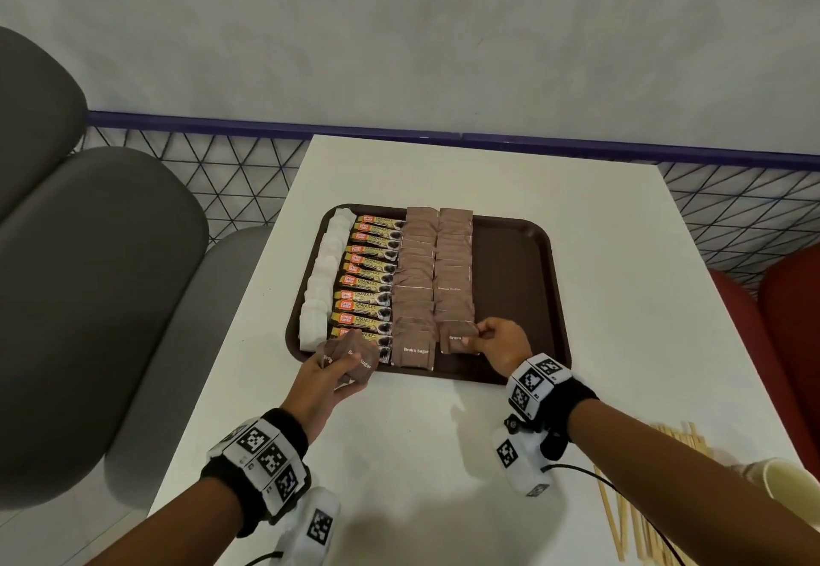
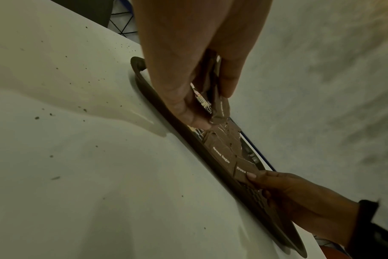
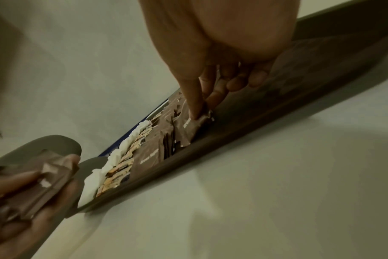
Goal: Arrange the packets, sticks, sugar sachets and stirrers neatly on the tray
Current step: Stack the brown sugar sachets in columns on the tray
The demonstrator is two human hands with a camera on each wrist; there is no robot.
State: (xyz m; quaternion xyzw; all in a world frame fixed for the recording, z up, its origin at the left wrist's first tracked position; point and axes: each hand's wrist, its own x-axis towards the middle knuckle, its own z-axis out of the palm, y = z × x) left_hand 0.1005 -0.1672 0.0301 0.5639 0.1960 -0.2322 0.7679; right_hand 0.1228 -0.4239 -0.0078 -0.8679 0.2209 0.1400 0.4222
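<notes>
A dark brown tray (image 1: pixel 519 272) lies on the white table. On it, from left to right, run a column of white sachets (image 1: pixel 321 281), a column of coffee sticks (image 1: pixel 368 281) and two columns of brown sugar sachets (image 1: pixel 435 272). My left hand (image 1: pixel 330 377) holds a bunch of brown sugar sachets (image 1: pixel 350 359) over the tray's near left corner; the bunch (image 2: pixel 219 106) sits between thumb and fingers. My right hand (image 1: pixel 499 341) pinches a single brown sugar sachet (image 1: pixel 457 340) at the near end of the right column, thumb on top (image 3: pixel 194 112).
Wooden stirrers (image 1: pixel 639 499) lie loose on the table at the near right, beside a paper cup (image 1: pixel 790 483). The right third of the tray is bare. Grey seats (image 1: pixel 88 277) stand to the left, red seats (image 1: pixel 781 321) to the right, a mesh railing behind.
</notes>
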